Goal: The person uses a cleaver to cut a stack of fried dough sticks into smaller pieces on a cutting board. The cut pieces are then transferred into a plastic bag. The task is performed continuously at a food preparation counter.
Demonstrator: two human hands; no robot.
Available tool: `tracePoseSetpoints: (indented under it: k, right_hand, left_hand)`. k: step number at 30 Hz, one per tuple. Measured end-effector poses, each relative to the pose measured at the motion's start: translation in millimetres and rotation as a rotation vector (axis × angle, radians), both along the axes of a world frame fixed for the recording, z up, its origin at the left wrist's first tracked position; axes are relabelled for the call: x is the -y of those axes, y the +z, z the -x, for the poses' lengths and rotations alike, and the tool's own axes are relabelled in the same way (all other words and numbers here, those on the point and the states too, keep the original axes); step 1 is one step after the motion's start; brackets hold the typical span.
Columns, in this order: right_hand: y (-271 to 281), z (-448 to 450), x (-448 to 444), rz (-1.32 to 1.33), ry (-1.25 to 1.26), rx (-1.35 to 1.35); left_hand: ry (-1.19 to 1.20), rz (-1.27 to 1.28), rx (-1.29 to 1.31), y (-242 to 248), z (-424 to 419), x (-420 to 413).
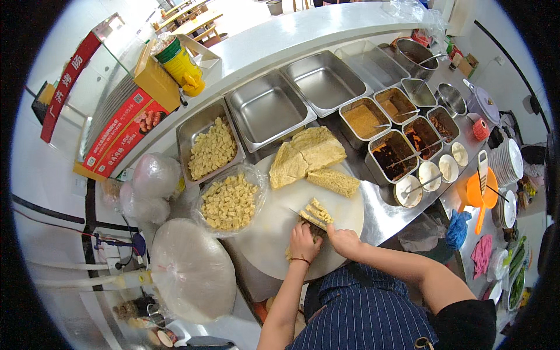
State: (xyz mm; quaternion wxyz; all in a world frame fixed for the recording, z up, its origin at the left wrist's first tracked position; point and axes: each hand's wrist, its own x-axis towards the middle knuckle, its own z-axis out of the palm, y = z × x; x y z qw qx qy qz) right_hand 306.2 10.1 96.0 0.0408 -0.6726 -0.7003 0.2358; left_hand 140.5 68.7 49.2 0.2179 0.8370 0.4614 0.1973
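My right hand (344,242) grips a cleaver (316,222), its blade angled across a round white cutting board (262,251). Close behind the blade, my left hand (305,243) presses on a piece of pale yellow, spongy, tofu-like food, mostly hidden under the fingers. Cut strips (319,211) of it lie on the blade's far side. Farther back on the board are a large folded slab (308,153) and a thick cut length (334,181) of the same food. A plastic-lined bowl of cubes (229,202) stands at the board's left edge.
Behind the bowl, a steel pan (180,153) holds more cubes, beside two bare steel pans (267,109). Sauce and seasoning containers (393,157) with spoons line the right, with small white bowls (408,192) before them. A plastic-wrapped round (192,271) lies left; an orange strainer (480,192) sits right.
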Motion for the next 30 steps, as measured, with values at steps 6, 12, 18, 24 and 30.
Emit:
tracePoseSetpoints:
  k: [6,12,18,24,30]
  right_hand:
    - [24.9,-8.7,5.0,0.028,-0.002,-0.062]
    - [30.6,-3.2,16.2,0.137,0.068,0.005]
    - [-8.2,0.7,-7.3,0.021,-0.017,-0.063]
    - [47.8,-5.9,13.4,0.135,0.125,-0.02]
    - [-1.6,13.3,8.4,-0.021,0.153,-0.057]
  left_hand:
    - [-0.003,-0.022,0.071,11.2,9.5,8.5]
    - [0.013,0.079,-0.061,2.4,11.9,2.3]
    - [0.038,0.054,-0.008,-2.8,9.9,4.5]
    - [0.095,0.111,-0.005,14.9,21.1,19.5]
    - [0.079,0.058,-0.029,-9.1,24.5,20.0]
